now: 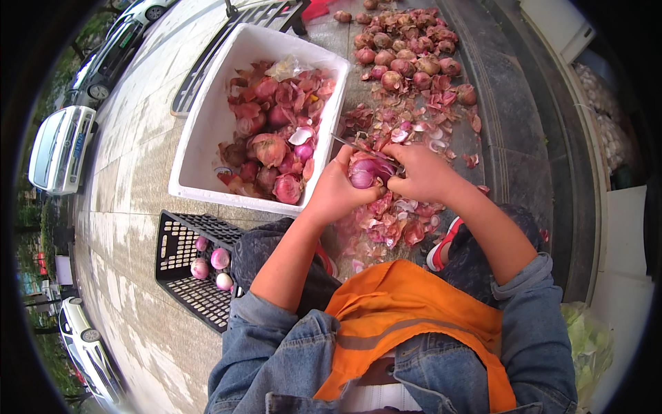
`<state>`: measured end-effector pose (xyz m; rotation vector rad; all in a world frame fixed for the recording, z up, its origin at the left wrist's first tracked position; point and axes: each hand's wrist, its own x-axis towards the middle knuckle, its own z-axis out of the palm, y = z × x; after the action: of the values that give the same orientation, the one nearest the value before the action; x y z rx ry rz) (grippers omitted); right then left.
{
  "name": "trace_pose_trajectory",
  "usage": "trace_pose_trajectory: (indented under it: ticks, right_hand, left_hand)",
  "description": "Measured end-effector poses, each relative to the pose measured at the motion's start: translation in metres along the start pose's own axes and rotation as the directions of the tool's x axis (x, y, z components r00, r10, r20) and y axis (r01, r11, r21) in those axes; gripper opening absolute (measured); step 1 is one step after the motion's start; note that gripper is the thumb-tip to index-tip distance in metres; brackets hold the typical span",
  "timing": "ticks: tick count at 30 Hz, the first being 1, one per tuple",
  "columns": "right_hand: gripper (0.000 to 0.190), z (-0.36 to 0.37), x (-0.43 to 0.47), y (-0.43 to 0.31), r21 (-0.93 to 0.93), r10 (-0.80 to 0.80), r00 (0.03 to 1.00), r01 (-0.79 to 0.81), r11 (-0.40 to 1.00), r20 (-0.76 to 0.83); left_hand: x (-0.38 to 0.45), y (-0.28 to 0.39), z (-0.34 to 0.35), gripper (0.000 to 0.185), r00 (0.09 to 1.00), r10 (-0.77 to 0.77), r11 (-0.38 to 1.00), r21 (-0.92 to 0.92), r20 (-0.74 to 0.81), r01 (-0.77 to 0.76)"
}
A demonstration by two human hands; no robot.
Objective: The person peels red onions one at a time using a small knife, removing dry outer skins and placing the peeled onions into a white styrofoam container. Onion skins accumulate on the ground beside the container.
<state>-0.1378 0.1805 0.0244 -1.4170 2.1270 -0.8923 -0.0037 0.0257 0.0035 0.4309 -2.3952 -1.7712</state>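
Note:
My left hand [342, 182] grips a red onion [363, 174] whose shiny purple flesh shows on the side facing me. A knife [357, 146] is held in my right hand [421, 173], its narrow blade slanting up and left across the top of the onion. My right fingers and thumb also touch the onion's right side, and they hide the knife's handle. Beneath both hands, loose onion skins [398, 220] cover the ground between my feet. To the left stands a white foam box [199, 160] holding unpeeled onions [270, 149] and many papery skins.
A black plastic crate [199, 297] beside my left leg contains several peeled onions [220, 258]. Unpeeled onions [403, 67] lie heaped on the ground ahead, near a dark stone step [522, 129]. Another black slatted crate [194, 85] sits behind the box. Parked cars [61, 147] line the far left.

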Motion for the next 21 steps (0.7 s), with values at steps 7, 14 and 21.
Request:
trace_pose_trajectory:
  ticks: [7, 14, 21]
  right_hand:
    - [0.039, 0.012, 0.005, 0.009, 0.054, -0.121, 0.983, 0.13, 0.99, -0.136]
    - [0.031, 0.011, 0.013, 0.026, 0.305, -0.069, 0.974, 0.134, 0.943, -0.217]
    - [0.025, -0.009, 0.016, 0.012, 0.331, 0.341, 0.931, -0.283, 0.9, -0.132]
  left_hand:
    - [-0.006, 0.003, -0.003, 0.066, 0.999, -0.034, 0.989, -0.146, -0.021, 0.031]
    - [-0.006, 0.003, -0.009, 0.072, 0.986, -0.145, 0.764, -0.624, 0.08, 0.162]
    - [0.004, -0.018, -0.007, 0.065, 0.991, -0.062, 0.254, -0.959, 0.114, 0.127]
